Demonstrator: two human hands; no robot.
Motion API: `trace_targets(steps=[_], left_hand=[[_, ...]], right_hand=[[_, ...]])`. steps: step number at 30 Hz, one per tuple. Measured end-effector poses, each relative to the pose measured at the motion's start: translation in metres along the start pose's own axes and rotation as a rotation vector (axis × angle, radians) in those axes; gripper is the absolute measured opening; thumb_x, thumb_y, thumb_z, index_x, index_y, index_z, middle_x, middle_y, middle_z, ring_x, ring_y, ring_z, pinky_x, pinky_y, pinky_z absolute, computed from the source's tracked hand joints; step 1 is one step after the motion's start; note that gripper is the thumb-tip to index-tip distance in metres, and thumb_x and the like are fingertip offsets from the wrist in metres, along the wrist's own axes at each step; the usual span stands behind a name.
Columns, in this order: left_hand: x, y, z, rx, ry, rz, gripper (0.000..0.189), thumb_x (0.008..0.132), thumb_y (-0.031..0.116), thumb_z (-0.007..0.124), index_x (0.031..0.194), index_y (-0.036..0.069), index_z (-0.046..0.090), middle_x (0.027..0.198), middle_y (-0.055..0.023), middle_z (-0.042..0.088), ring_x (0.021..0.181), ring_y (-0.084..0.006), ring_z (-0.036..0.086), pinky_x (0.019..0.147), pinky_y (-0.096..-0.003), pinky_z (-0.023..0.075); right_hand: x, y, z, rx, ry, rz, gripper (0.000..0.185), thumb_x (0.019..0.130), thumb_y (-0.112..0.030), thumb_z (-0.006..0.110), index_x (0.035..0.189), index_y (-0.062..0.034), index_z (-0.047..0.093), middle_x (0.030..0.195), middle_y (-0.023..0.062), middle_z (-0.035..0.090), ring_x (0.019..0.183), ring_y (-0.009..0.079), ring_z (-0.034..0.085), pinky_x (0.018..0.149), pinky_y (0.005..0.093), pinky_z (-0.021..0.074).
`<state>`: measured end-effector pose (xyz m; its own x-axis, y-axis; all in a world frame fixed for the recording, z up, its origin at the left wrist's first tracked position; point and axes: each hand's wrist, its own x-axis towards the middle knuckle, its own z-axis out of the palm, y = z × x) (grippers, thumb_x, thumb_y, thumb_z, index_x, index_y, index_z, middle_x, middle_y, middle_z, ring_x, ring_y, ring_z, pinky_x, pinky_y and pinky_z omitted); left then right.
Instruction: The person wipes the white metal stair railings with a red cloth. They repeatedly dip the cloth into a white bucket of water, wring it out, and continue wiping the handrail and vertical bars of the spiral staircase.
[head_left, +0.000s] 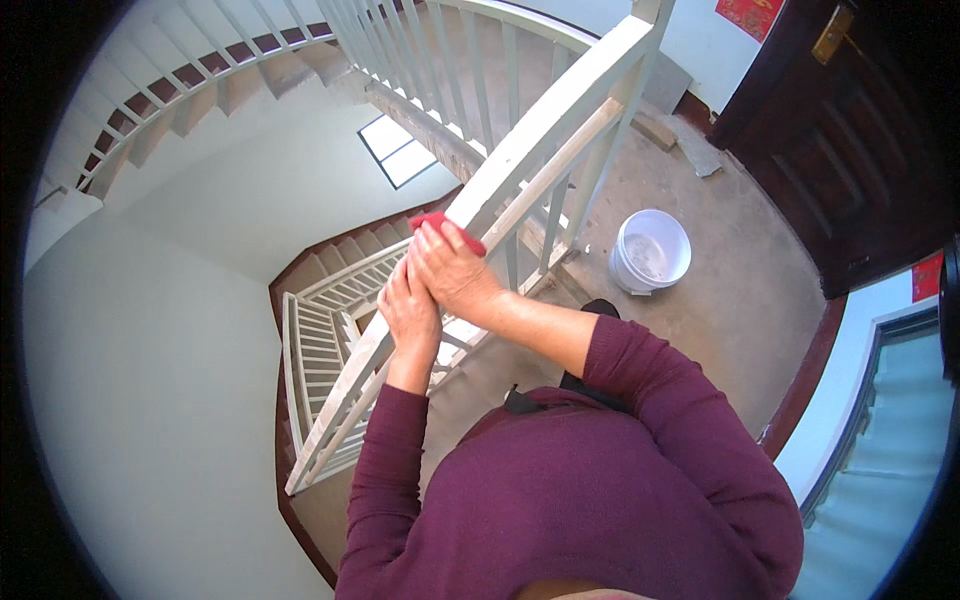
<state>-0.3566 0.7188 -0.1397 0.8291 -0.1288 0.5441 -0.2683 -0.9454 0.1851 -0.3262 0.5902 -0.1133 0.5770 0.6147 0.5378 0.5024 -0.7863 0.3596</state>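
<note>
A white stair handrail (529, 135) slopes down from the upper right to the lower left. My right hand (454, 274) presses a red cloth (429, 220) onto the rail; parts of the cloth show past its fingers. Just below and to the left, my left hand (410, 307) lies on the same handrail, its fingers touching the right hand. The underside of the left hand is hidden, so I cannot tell if it also has some of the cloth. Under the handrail runs a thinner rail (559, 161) with white balusters.
A white plastic bucket (650, 251) stands on the landing floor to the right. Beyond it are a dark door (840, 157) and broken slabs (697, 150) by the wall. An open stairwell with lower flights (360, 251) drops away left of the handrail.
</note>
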Motion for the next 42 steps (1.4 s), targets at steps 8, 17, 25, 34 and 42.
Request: trace_targets(steps=[8, 17, 25, 34, 42], left_hand=[[0.022, -0.005, -0.041, -0.367, -0.069, 0.089, 0.051, 0.082, 0.008, 0.068, 0.130, 0.001, 0.052, 0.124, -0.0186, 0.060, 0.112, -0.0349, 0.057, 0.098, -0.0431, 0.0434], [0.234, 0.163, -0.019, -0.582, 0.070, 0.343, 0.047, 0.082, 0.002, 0.058, 0.128, 0.001, 0.047, 0.110, -0.0207, 0.062, 0.100, -0.0398, 0.060, 0.085, -0.0476, 0.0485], [0.311, 0.224, 0.008, -0.749, -0.252, 0.149, 0.032, 0.089, 0.022, 0.047, 0.113, 0.004, 0.058, 0.108, -0.0258, 0.064, 0.105, -0.0435, 0.059, 0.090, -0.0489, 0.0455], [0.271, 0.172, 0.006, -0.738, -0.264, 0.078, 0.035, 0.089, 0.025, 0.044, 0.108, 0.003, 0.062, 0.104, -0.0266, 0.064, 0.100, -0.0428, 0.061, 0.086, -0.0458, 0.0468], [0.108, 0.041, -0.021, -0.653, -0.308, -0.180, 0.035, 0.087, 0.020, 0.048, 0.117, 0.006, 0.059, 0.109, -0.0220, 0.064, 0.105, -0.0390, 0.060, 0.089, -0.0438, 0.0472]], right_hand=[[0.015, 0.031, -0.021, 0.383, 0.278, -0.037, 0.021, 0.077, -0.019, 0.057, 0.090, -0.0029, 0.062, 0.095, 0.0112, 0.063, 0.097, 0.0270, 0.061, 0.097, 0.0425, 0.0427], [0.026, 0.292, -0.082, -0.128, 0.372, -0.011, 0.027, 0.080, -0.012, 0.059, 0.106, -0.0102, 0.064, 0.111, 0.0072, 0.066, 0.110, 0.0223, 0.060, 0.110, 0.0465, 0.0356], [0.031, 0.356, -0.070, -0.024, -0.003, 0.348, 0.022, 0.083, -0.013, 0.055, 0.101, -0.0074, 0.066, 0.107, 0.0107, 0.067, 0.108, 0.0267, 0.061, 0.098, 0.0398, 0.0436], [0.058, 0.310, -0.073, 0.027, -0.392, 0.248, 0.029, 0.080, -0.031, 0.058, 0.097, -0.0105, 0.070, 0.106, 0.0106, 0.069, 0.107, 0.0250, 0.062, 0.096, 0.0392, 0.0411], [0.038, 0.115, -0.035, 0.392, -0.207, 0.068, 0.027, 0.070, -0.022, 0.060, 0.089, -0.0038, 0.066, 0.094, 0.0174, 0.066, 0.100, 0.0315, 0.061, 0.103, 0.0447, 0.0349]])
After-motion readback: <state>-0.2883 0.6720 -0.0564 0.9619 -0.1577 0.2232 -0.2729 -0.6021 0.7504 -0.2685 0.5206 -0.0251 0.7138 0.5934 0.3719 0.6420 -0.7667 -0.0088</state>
